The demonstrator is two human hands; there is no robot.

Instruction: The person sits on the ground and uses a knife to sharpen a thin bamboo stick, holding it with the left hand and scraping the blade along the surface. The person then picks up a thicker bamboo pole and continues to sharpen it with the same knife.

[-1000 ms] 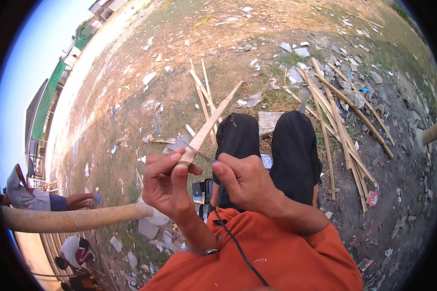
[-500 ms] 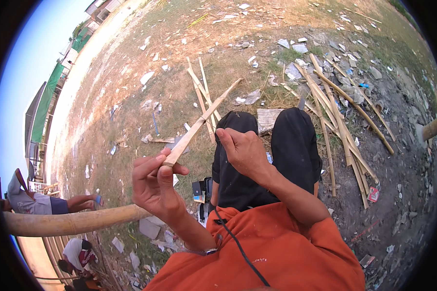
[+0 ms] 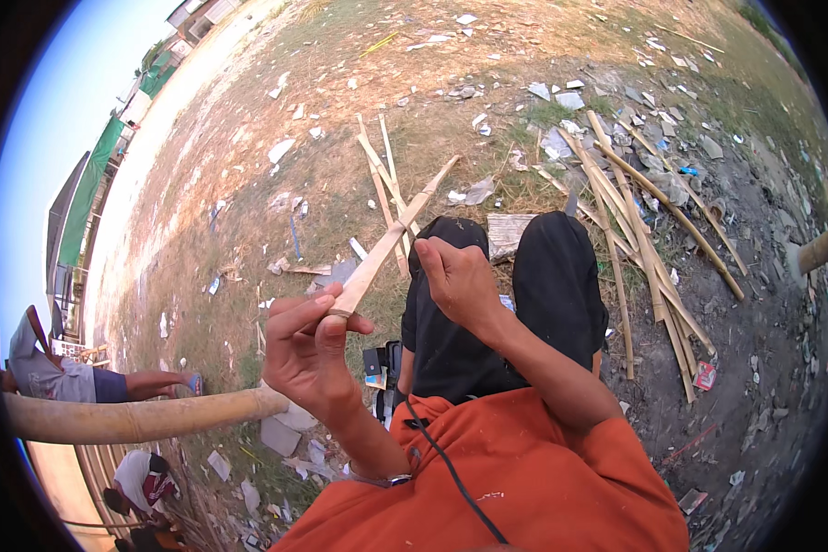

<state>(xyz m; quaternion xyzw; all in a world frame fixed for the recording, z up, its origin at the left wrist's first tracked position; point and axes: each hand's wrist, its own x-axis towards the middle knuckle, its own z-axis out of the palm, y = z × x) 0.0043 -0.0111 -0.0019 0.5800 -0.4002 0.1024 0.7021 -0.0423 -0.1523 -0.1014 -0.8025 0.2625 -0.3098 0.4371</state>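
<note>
Head view: right hand (image 3: 458,281) now off bamboo strip (image 3: 391,241)

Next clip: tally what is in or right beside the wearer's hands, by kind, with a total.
Bamboo strip, held in the left hand: 1
Thick bamboo pole lying at the left: 1
Black cable over the orange shirt: 1
Wristwatch on the left wrist: 1
Total: 4
The right hand is closed beside the strip; whether it holds a tool cannot be seen.
</note>
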